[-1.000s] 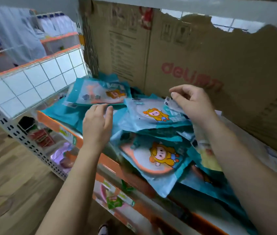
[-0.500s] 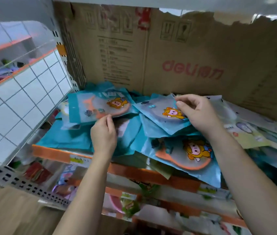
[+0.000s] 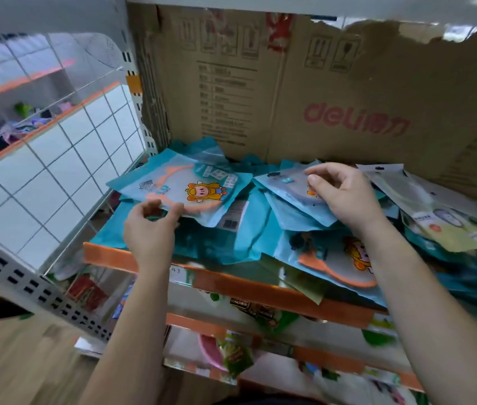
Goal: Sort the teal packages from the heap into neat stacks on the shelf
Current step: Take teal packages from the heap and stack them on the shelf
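Note:
A heap of teal packages [image 3: 249,229] with a cartoon figure and an orange ring printed on them covers the shelf [image 3: 105,254]. One teal package [image 3: 190,185] lies on top at the left; my left hand [image 3: 151,229] has thumb and curled fingers at its near edge and seems to pinch it. A second teal package [image 3: 284,185] lies on top in the middle; my right hand [image 3: 345,197] pinches it between thumb and forefinger. Another such package [image 3: 333,258] juts over the shelf's front edge under my right forearm.
A brown cardboard sheet [image 3: 348,97] with red lettering forms the back wall. A white wire grid panel [image 3: 56,171] closes the left side. Pale yellow-green packages [image 3: 447,223] lie at the right. Lower shelves [image 3: 260,340] hold other coloured goods.
My left hand has gone from lying flat on the heap to curling at the near edge of the left package. My right hand keeps its pinch on the middle package.

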Motion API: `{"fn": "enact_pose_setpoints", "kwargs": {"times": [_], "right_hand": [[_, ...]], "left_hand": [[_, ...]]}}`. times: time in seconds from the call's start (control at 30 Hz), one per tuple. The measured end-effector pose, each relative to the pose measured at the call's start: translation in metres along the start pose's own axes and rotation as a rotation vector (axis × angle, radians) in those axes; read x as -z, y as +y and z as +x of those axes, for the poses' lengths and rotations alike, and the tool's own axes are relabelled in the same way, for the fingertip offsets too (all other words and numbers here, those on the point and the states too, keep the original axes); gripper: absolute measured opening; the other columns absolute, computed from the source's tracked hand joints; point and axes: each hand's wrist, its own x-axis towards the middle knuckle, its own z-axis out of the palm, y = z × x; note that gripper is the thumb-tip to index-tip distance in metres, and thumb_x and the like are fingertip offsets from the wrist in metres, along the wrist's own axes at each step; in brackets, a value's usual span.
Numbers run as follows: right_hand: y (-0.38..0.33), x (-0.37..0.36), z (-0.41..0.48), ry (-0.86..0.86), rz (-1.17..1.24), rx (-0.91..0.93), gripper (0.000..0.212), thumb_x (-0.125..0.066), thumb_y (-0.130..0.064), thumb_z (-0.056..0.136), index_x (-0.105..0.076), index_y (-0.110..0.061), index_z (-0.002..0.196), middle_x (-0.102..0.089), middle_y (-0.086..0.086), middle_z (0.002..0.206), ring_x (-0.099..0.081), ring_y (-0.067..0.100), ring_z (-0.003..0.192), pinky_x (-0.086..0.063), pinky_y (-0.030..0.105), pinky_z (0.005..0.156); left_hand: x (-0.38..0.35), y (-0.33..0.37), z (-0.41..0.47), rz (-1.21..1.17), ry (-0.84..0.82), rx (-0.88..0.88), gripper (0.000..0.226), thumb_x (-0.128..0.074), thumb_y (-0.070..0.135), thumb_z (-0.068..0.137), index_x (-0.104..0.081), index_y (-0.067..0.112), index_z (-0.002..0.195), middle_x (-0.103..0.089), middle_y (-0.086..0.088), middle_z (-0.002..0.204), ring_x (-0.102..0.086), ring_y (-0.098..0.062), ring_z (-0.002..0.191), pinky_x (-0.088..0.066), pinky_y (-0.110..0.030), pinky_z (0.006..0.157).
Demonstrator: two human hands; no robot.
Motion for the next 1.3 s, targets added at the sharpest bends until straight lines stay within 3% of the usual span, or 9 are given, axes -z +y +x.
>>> {"fn": "enact_pose_setpoints", "kwargs": {"times": [0.13, 0.27, 0.37, 0.47, 0.67, 0.83, 1.13, 1.2, 1.3], "right_hand": [[-0.001, -0.001, 0.001, -0.008, -0.039, 0.008, 0.015, -0.059, -0.019, 0.094, -0.072, -0.019, 0.102, -0.069, -0.002, 0.089, -0.065, 0.018, 0.088, -0.054, 0.033, 0.081], [-0.002, 0.002, 0.003, -0.009, -0.051, -0.003, 0.016, -0.058, -0.018, 0.095, -0.071, -0.019, 0.103, -0.069, -0.003, 0.091, -0.061, -0.004, 0.077, -0.046, 0.009, 0.066], [0.001, 0.005, 0.007, -0.019, -0.094, -0.028, 0.014, -0.058, -0.019, 0.095, -0.07, -0.019, 0.103, -0.068, -0.005, 0.09, -0.056, -0.01, 0.071, -0.039, 0.003, 0.06], [0.005, 0.011, 0.009, -0.031, -0.203, -0.072, 0.012, -0.061, -0.02, 0.093, -0.069, -0.02, 0.103, -0.068, -0.006, 0.094, -0.059, 0.0, 0.084, -0.041, 0.012, 0.069], [0.017, 0.025, 0.011, -0.022, -0.596, -0.152, 0.045, -0.066, -0.036, 0.089, -0.065, -0.007, 0.123, -0.065, 0.009, 0.124, -0.059, 0.024, 0.114, -0.043, 0.031, 0.088], [0.023, 0.03, 0.016, -0.135, -0.642, -0.251, 0.064, -0.065, -0.054, 0.082, -0.064, -0.001, 0.116, -0.064, 0.017, 0.12, -0.059, 0.031, 0.108, -0.049, 0.044, 0.092], [0.018, 0.026, 0.025, -0.267, -0.789, -0.336, 0.112, -0.064, -0.082, 0.057, -0.043, -0.011, 0.141, -0.045, 0.014, 0.142, -0.035, 0.032, 0.133, -0.037, 0.042, 0.099], [0.018, 0.023, 0.03, -0.252, -0.817, -0.35, 0.117, -0.062, -0.087, 0.053, -0.046, -0.006, 0.136, -0.048, 0.017, 0.137, -0.04, 0.034, 0.128, -0.039, 0.042, 0.099], [0.015, 0.019, 0.036, -0.199, -0.845, -0.334, 0.088, -0.063, -0.084, 0.057, -0.055, -0.006, 0.095, -0.058, 0.012, 0.101, -0.053, 0.032, 0.105, -0.041, 0.036, 0.076]], "left_hand": [[0.0, 0.005, 0.006, -0.156, -0.061, 0.089, 0.052, -0.082, 0.021, 0.075, -0.048, 0.022, 0.114, -0.06, 0.0, 0.109, -0.061, -0.018, 0.1, -0.052, -0.036, 0.09], [0.007, 0.001, 0.018, -0.341, -0.152, 0.203, 0.058, -0.076, 0.008, 0.078, -0.042, 0.017, 0.124, -0.06, -0.007, 0.118, -0.062, -0.022, 0.105, -0.053, -0.042, 0.093], [0.014, 0.002, 0.016, -0.412, -0.228, 0.227, 0.042, -0.063, 0.002, 0.084, -0.05, 0.005, 0.123, -0.063, -0.009, 0.112, -0.066, -0.014, 0.088, -0.053, -0.028, 0.077], [0.017, 0.006, 0.009, -0.4, -0.302, 0.222, 0.008, -0.061, 0.008, 0.09, -0.064, 0.004, 0.097, -0.07, -0.007, 0.097, -0.068, -0.016, 0.082, -0.054, -0.029, 0.079], [0.017, 0.012, 0.002, -0.355, -0.337, 0.145, 0.015, -0.059, 0.012, 0.094, -0.063, 0.01, 0.108, -0.07, -0.002, 0.098, -0.067, -0.011, 0.081, -0.053, -0.021, 0.063], [0.017, 0.019, 0.0, -0.366, -0.37, 0.111, 0.019, -0.053, 0.015, 0.097, -0.062, 0.016, 0.114, -0.071, 0.002, 0.098, -0.07, -0.01, 0.08, -0.054, -0.028, 0.069], [0.021, 0.021, 0.0, -0.446, -0.368, 0.147, 0.018, -0.05, 0.014, 0.098, -0.064, 0.016, 0.109, -0.073, 0.0, 0.091, -0.069, -0.034, 0.095, -0.053, -0.062, 0.083], [0.023, 0.022, 0.0, -0.442, -0.36, 0.148, 0.016, -0.05, 0.016, 0.098, -0.064, 0.019, 0.105, -0.073, 0.001, 0.092, -0.07, -0.032, 0.094, -0.054, -0.061, 0.082], [0.028, 0.024, 0.0, -0.444, -0.348, 0.155, 0.016, -0.05, 0.016, 0.098, -0.064, 0.023, 0.1, -0.072, -0.001, 0.095, -0.069, -0.034, 0.097, -0.056, -0.056, 0.083]]}}
